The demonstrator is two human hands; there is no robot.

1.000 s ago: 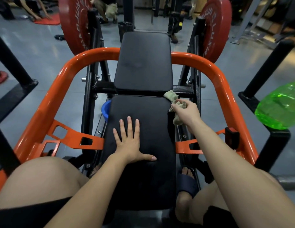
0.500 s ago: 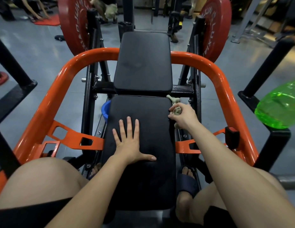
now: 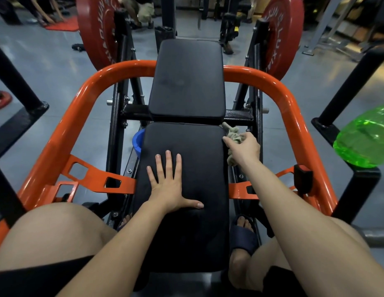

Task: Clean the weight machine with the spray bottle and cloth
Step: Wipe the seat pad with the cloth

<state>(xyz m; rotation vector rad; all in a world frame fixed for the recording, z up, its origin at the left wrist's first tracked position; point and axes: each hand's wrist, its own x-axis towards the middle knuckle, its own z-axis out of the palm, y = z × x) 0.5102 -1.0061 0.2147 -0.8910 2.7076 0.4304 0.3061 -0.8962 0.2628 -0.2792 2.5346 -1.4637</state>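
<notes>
cloth (image 3: 233,133) at seat pad (image 3: 186,232) right edge
left hand (image 3: 169,187) flat on pad, fingers spread; right hand (image 3: 243,150) grips bunched cloth at far right corner. green bottle (image 3: 364,140) sits off right.

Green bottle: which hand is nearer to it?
Right. The right hand grips the cloth at the right edge of the seat pad, left of the green bottle and apart from it; the left hand lies flat mid-pad, farther left.

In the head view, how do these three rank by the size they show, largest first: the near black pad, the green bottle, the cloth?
1. near black pad
2. green bottle, cut by the frame edge and near the camera, so true size unsure
3. cloth, partly hidden by the right hand
</notes>
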